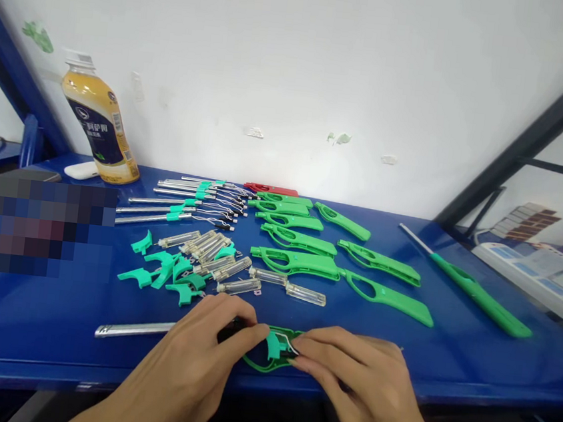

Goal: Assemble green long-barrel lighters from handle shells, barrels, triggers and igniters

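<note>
Open lighter: a green half-shell (pixel 259 364) lies at the near edge of the blue bench (pixel 61 339), between and partly under two bare hands; its long axis runs left to right.
Rod: the silver tube (pixel 135 330) points left, its tip slightly lower in view.
Trigger: the teal piece (pixel 274 346) sits in the shell, beside white wires (pixel 290 341).
Left hand: the thumb and forefinger of the left hand (pixel 197 346) bend toward each other at the shell's upper edge; whether they pinch it cannot be told.
Right hand: fingers pressed together, the right hand (pixel 369 375) pinches the wires against its thumb.
Beyond the hands: loose triggers (pixel 137 278) and clear tanks (pixel 232 268) lie clustered.
Farther back: wired rods (pixel 162 202) point left near green shells (pixel 301 263) and a red shell (pixel 274 189).
Far right: a closed green lighter (pixel 474 292) slants, nozzle toward the wall.
Back left: a yellow drink bottle (pixel 100 121) stands by the wall (pixel 296 71).
</note>
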The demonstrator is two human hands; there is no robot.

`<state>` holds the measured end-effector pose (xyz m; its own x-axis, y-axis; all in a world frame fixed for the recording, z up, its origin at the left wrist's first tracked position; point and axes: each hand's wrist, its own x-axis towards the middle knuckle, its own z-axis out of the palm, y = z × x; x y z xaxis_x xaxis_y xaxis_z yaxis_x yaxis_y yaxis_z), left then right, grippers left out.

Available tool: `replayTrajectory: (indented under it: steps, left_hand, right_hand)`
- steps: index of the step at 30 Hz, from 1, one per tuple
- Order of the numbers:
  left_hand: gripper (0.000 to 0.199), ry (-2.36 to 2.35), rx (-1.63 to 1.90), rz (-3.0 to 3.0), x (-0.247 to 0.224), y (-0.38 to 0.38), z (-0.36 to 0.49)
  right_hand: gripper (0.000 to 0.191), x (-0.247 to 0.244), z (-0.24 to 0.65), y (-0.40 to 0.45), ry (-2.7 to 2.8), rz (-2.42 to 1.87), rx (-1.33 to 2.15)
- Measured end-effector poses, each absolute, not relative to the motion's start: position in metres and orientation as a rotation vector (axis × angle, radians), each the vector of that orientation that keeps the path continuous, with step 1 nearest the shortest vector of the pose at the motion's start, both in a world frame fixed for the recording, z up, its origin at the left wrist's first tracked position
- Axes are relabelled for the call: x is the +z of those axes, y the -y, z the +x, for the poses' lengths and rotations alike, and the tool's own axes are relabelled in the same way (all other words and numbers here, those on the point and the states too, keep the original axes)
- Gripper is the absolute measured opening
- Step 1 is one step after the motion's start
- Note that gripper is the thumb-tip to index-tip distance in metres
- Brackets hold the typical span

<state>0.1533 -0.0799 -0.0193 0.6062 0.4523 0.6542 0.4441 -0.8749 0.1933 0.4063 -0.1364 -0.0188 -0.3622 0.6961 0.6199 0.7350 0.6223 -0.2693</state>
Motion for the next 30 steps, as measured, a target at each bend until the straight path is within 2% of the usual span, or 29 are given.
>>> replayTrajectory:
  steps: [6, 12, 30]
  left_hand:
    - [0.015, -0.79, 1.07, 2.678, -0.012, 0.09, 0.156]
    - [0.015, -0.805, 1.066, 2.768, -0.012, 0.089, 0.157]
    - [0.016, -0.795, 1.006, 2.907, -0.015, 0.091, 0.158]
  right_hand:
    - [0.017, -0.018, 0.404, 0.14, 2.134, -1.155, -0.069]
    - [0.029, -0.016, 0.397, 0.141, 2.086, -1.196, -0.202]
    - [0.032, -0.023, 0.39, 0.149, 2.074, -1.24, -0.304]
